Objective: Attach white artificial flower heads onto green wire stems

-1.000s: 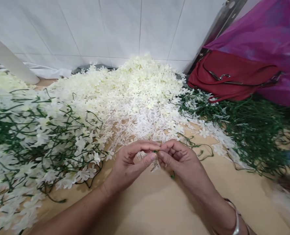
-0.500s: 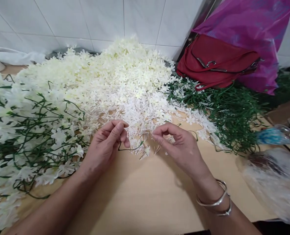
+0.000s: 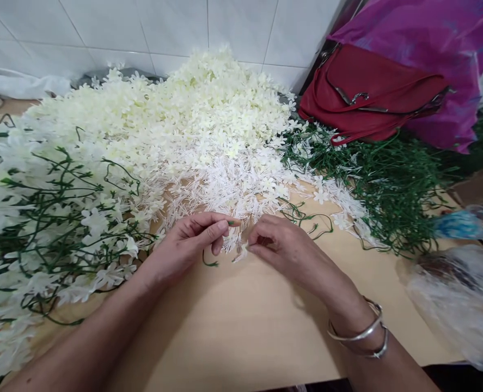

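A person's two bare hands work close together above a smooth, tan tabletop (image 3: 241, 326), the left hand (image 3: 226, 227) grasping a thin, dark green plastic-looking stem (image 3: 211, 264) between thumb and fingers. One green tip shows at the fingertips and one curved end hangs below the palm. The right hand (image 3: 248, 246), its thumb and forefinger drawn together, meets one small, wispy white piece (image 3: 240, 254); whether it is grasped cannot be told. Two shiny, silver-coloured bangles (image 3: 359, 333) circle the right wrist. Just beyond the grip lies one bed of fine, straw-like white filaments (image 3: 228, 182), and past it one mound of soft, cream-white petalled flowers (image 3: 220, 98), too many to count. Left of the grip spreads one tangle of white flowers on green stems (image 3: 61, 218); right of it, one heap of wiry, dark green stems (image 3: 404, 190), with a few loose, curling green strands (image 3: 306, 215) just beside the right hand. Beyond that heap sit one smooth, red handbag (image 3: 375, 90) with a metal clasp and one crinkled, purple sheet-like bag (image 3: 449, 60). One crumpled, clear plastic bag (image 3: 462, 305) lies farther right.
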Demonstrator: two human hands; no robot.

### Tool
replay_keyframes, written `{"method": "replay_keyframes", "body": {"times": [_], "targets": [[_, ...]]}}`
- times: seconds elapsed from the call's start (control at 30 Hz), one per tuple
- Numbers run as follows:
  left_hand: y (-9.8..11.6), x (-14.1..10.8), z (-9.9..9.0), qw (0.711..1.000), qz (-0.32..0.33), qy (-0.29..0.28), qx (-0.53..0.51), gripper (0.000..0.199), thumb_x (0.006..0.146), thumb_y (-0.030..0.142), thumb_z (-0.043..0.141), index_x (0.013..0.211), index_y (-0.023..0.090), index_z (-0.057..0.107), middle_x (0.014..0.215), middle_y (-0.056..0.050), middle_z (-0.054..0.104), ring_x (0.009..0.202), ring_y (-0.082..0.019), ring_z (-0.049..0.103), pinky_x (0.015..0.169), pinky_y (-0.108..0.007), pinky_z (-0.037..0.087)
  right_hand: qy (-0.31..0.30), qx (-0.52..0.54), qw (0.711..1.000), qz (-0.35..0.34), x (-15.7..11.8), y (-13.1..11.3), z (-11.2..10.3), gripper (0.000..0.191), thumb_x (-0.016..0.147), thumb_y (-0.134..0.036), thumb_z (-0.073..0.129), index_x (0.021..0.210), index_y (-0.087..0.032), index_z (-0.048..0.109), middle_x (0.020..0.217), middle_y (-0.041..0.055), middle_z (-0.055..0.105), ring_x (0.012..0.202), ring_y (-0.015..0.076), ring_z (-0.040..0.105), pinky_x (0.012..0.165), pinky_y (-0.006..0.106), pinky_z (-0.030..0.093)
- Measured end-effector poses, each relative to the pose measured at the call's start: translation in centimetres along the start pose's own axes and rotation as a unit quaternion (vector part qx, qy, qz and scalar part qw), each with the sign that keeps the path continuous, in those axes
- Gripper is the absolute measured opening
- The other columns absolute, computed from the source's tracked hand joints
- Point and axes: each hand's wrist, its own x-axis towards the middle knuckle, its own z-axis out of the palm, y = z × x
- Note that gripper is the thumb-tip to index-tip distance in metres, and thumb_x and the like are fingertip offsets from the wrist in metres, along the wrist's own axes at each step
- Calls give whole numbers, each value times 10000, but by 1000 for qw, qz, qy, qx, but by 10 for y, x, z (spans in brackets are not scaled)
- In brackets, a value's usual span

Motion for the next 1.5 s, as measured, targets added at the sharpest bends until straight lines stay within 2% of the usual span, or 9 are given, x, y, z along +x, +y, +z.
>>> {"method": "replay_keyframes", "body": {"times": [0.27,0.37,0.5,0.63,0.83,0.93,1.2,1.37,1.5], "targets": [[11,-9,9,973,36,-140,177,216,976,327,685,1117,238,822,891,-51,777,663,-150,713,599,-238,534,176,193,961,94,2,0,-2,107,866,-194,704,787,-211,633,752,-17,644,701,143,577,658,282,447],[10,-10,12,960,88,-100,247,173,972,328,699,1066,228,805,1015,-79,804,764,-175,749,676,-264,561,201,249,942,105,4,1,-1,102,835,-216,747,807,-211,649,737,-25,627,687,138,561,640,279,446],[3,-9,13,972,77,-3,220,267,944,365,747,1152,205,696,898,-51,775,758,-179,752,663,-256,556,154,298,937,95,4,-8,5,118,828,-238,786,819,-209,672,754,-20,654,700,138,578,643,281,456],[-3,-6,14,987,77,20,143,228,958,367,722,1090,182,709,916,-77,786,820,-199,780,757,-302,605,97,308,943,77,4,-18,10,110,861,-221,761,794,-210,675,739,-18,685,709,141,617,674,283,480],[0,-6,14,995,-2,-46,86,207,948,367,725,965,161,713,823,-65,779,784,-188,764,724,-285,593,-8,173,984,33,-5,-1,-14,70,912,-241,774,869,-227,721,838,2,682,789,163,613,728,294,474],[3,-8,16,987,41,-79,134,155,953,316,708,934,167,746,903,-79,787,816,-178,737,758,-287,574,-76,63,995,-4,-9,11,-23,117,924,-136,738,937,-253,749,927,13,661,877,178,616,775,305,459],[2,-2,14,987,64,138,46,160,917,353,777,932,195,762,829,-12,755,768,-135,719,725,-227,576,-12,34,999,-4,-2,13,-17,207,954,-81,662,800,-217,646,895,14,666,856,183,613,763,318,442],[0,1,16,982,40,182,-13,203,861,370,837,946,194,782,877,-4,777,800,-125,720,791,-228,595,135,182,974,7,0,-6,0,81,964,-213,692,888,-240,686,941,14,722,913,188,672,836,331,489],[-2,-2,18,977,43,203,47,185,870,363,816,926,190,782,841,-9,759,762,-122,669,695,-207,538,173,266,948,38,1,-20,21,86,914,-189,713,859,-234,664,1047,26,742,989,191,687,894,345,499]]}}
